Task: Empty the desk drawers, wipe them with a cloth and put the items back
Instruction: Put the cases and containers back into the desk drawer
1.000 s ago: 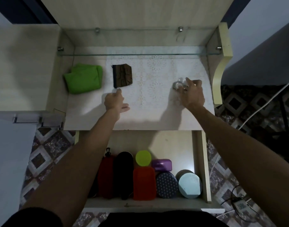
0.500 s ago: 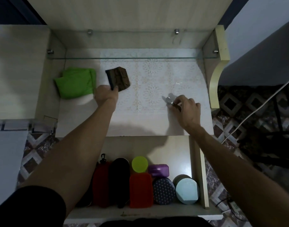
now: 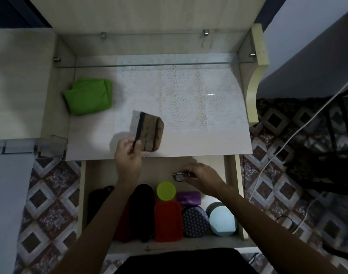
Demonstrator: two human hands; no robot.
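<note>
My left hand [image 3: 128, 155] grips a brown wallet [image 3: 150, 133] by its dark edge, just above the desk's front edge. My right hand [image 3: 203, 177] holds a silver wristwatch [image 3: 179, 176] over the back part of the open drawer [image 3: 231, 175]. In the drawer lie dark pouches [image 3: 141, 210], a red case [image 3: 168, 220], a lime round lid [image 3: 166, 190], a purple box [image 3: 189, 197], a patterned round tin [image 3: 195, 221] and a pale blue round tin [image 3: 222, 221]. A folded green cloth [image 3: 89, 96] rests on the desk top [image 3: 198, 139] at the left.
A glass shelf [image 3: 149, 64] spans the desk above the lace mat [image 3: 189, 99]. A curved side panel [image 3: 255, 80] stands at the right. White cables [image 3: 287, 143] run over the patterned tile floor [image 3: 50, 194] on the right.
Both hands have come back from the desk top toward the drawer. The left lifted the wallet to the front edge; the right carried the watch down over the drawer.
</note>
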